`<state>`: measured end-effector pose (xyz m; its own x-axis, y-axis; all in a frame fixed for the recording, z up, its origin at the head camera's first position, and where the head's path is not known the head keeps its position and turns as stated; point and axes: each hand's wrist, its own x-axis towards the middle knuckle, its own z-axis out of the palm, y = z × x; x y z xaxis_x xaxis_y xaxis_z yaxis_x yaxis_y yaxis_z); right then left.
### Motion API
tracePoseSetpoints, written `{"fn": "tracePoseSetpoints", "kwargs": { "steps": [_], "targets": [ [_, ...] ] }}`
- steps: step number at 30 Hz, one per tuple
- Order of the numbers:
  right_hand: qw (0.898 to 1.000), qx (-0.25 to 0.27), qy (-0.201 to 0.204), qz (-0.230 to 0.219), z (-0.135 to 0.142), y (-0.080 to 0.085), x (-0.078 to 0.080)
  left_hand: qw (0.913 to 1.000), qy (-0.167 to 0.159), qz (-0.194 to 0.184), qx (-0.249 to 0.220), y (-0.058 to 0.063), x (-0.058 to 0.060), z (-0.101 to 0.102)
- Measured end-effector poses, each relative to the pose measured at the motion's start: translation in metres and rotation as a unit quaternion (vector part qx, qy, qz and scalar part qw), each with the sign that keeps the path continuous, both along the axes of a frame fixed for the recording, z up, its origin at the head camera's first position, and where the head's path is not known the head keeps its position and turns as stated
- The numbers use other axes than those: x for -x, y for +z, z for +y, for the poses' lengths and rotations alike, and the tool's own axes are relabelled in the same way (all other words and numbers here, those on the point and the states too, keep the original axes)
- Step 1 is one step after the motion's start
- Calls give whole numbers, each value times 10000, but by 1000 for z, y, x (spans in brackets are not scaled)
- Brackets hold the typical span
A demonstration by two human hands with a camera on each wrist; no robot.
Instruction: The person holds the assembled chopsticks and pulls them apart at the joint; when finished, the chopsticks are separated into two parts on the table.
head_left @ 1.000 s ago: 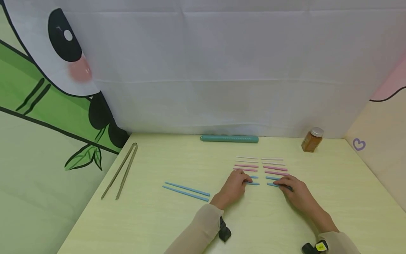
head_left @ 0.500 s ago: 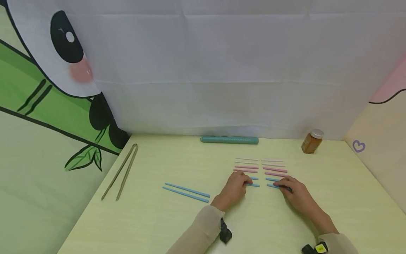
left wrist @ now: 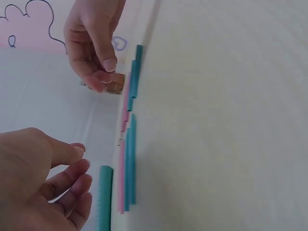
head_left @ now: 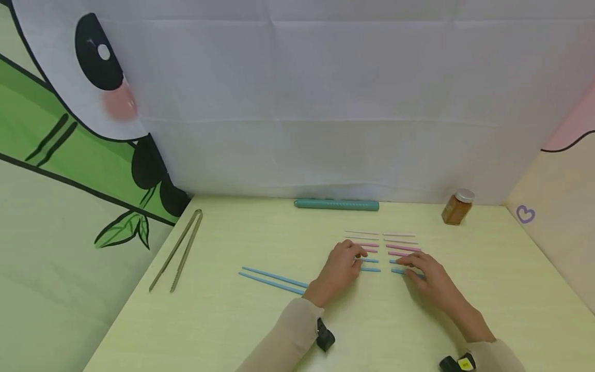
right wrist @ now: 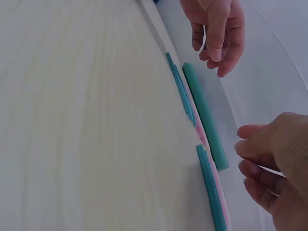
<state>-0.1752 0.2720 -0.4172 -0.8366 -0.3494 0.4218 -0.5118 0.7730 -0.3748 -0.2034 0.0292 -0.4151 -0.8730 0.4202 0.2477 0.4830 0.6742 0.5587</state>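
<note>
White cloth backdrop point(head_left: 325, 103), cartoon prints at both sides; pale wood-look table point(head_left: 223, 330) in front. Left hand point(head_left: 338, 268) and right hand point(head_left: 434, 279) hover over short blue sticks point(head_left: 371, 269), fingers loosely curved, nothing pinched. Tongs point(head_left: 186, 251) at table's left, legs spread. Green cylinder point(head_left: 337, 204) by far edge. Two long blue sticks point(head_left: 275, 277) side by side, left of left hand. Brown jar point(head_left: 457, 207), far right. Short sticks in two columns: blue pairs nearest person, then pink sticks point(head_left: 403, 248), thin pale sticks point(head_left: 398, 235) farthest
</note>
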Motion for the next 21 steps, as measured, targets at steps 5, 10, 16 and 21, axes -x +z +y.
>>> {"fn": "tracePoseSetpoints", "kwargs": {
  "steps": [5, 10, 16, 21],
  "targets": [
    [9985, 266, 461, 94, -20, 13, 2, 9983, -46, -233, -537, 23, 8, -30],
    [9962, 421, 762, -28, -47, 14, 5, 9976, 46, -298, -627, 33, 16, -73],
    [9922, 508, 1024, -497, -85, 8, 5, 9964, 247, -583, -571, 32, 19, -129],
    [9841, 527, 1346, -1031, -121, -1, 2, 9948, 118, -995, -195, 20, 15, -181]
  ]
}}
